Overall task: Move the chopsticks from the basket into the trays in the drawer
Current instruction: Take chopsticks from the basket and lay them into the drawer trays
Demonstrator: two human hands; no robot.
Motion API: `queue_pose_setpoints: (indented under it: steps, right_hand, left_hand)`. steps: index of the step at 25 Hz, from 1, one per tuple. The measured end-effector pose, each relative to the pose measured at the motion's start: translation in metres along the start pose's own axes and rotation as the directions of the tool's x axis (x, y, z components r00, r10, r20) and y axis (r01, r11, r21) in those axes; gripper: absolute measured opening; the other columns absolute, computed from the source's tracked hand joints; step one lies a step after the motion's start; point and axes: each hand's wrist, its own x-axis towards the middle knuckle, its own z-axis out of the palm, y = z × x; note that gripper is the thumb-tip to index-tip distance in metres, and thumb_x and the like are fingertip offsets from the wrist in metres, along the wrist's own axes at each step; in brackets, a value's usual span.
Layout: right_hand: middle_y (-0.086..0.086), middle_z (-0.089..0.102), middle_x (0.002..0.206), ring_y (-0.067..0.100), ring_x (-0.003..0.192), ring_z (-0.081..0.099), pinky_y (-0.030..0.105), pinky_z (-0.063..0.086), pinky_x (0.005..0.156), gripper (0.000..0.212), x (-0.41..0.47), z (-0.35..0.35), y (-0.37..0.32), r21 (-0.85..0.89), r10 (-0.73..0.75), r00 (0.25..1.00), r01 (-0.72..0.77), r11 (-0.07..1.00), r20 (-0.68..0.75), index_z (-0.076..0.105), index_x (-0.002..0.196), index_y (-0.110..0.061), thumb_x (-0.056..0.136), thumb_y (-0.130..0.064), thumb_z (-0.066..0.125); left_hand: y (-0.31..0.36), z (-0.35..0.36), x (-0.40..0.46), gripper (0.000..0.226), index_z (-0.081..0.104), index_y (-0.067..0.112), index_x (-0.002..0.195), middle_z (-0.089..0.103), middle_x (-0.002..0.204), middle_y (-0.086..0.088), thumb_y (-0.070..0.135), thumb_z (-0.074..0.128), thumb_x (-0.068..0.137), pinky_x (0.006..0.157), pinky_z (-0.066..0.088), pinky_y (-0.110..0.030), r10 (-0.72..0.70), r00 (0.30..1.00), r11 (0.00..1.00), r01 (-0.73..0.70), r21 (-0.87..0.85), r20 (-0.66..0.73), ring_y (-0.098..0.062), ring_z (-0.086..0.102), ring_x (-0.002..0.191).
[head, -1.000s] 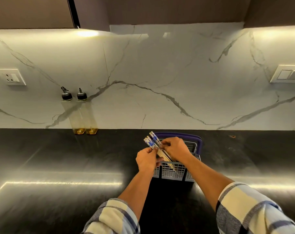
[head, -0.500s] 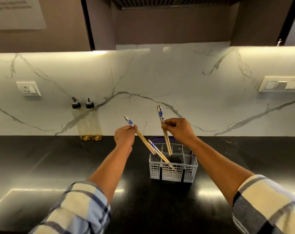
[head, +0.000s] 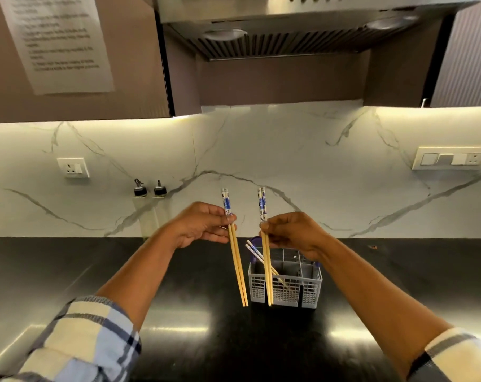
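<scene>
Black stone worktop (head: 68, 271) runs under my view, with two oil bottles (head: 148, 213) standing at its back edge on the left. My left hand (head: 203, 224) pinches one pair of chopsticks (head: 235, 255) near their blue-patterned tops, tips hanging down, held clear to the left of the basket. My right hand (head: 291, 232) pinches a second pair (head: 266, 260), hanging upright in front of the grey basket (head: 286, 290) toward the worktop's back edge. One more pair (head: 257, 255) leans inside the basket's left compartment.
</scene>
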Motion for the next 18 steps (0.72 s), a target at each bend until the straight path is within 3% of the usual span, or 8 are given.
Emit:
queue_pose_setpoints:
  steps: [6,9,13,18]
  right_hand:
    - [0.014,0.077,0.096,0.023,0.087,0.074,0.035,0.060,0.082,0.016,-0.029,0.005,0.066,0.009,0.143,0.990,-0.143,0.990,-0.016,0.076,0.094,-0.005,0.084,-0.016,0.074]
    - [0.012,0.078,0.095,0.024,0.090,0.075,0.037,0.060,0.084,0.017,-0.041,-0.001,0.091,-0.002,0.203,0.978,-0.203,0.979,-0.051,0.076,0.096,-0.005,0.084,-0.018,0.075]
    - [0.013,0.078,0.093,0.022,0.085,0.075,0.034,0.060,0.077,0.012,-0.057,-0.008,0.121,0.048,0.267,0.961,-0.264,0.963,-0.076,0.077,0.091,-0.007,0.084,-0.017,0.075]
    - [0.014,0.078,0.095,0.025,0.089,0.075,0.037,0.060,0.082,0.018,-0.091,-0.003,0.177,0.102,0.407,0.907,-0.397,0.912,-0.110,0.075,0.098,-0.004,0.085,-0.016,0.075]
  left_hand:
    - [-0.057,0.041,-0.005,0.022,0.076,0.005,0.097,0.076,0.100,-0.022,0.016,0.079,0.078,0.074,0.063,-0.037,-0.118,0.983,0.993,0.115,0.032,0.140,-0.034,0.074,0.094]
    - [-0.083,0.059,-0.011,0.028,0.073,0.002,0.102,0.076,0.100,-0.022,0.018,0.078,0.080,0.072,0.063,-0.034,-0.166,0.968,0.986,0.159,0.054,0.190,-0.033,0.075,0.094]
    - [-0.114,0.077,-0.018,0.025,0.074,0.003,0.100,0.076,0.099,-0.020,0.019,0.077,0.081,0.070,0.063,-0.032,-0.210,0.954,0.978,0.207,0.039,0.215,-0.031,0.075,0.092]
    - [-0.167,0.091,-0.030,0.023,0.075,0.004,0.099,0.077,0.097,-0.019,0.020,0.078,0.083,0.070,0.062,-0.032,-0.266,0.942,0.963,0.267,0.025,0.207,-0.031,0.075,0.092]
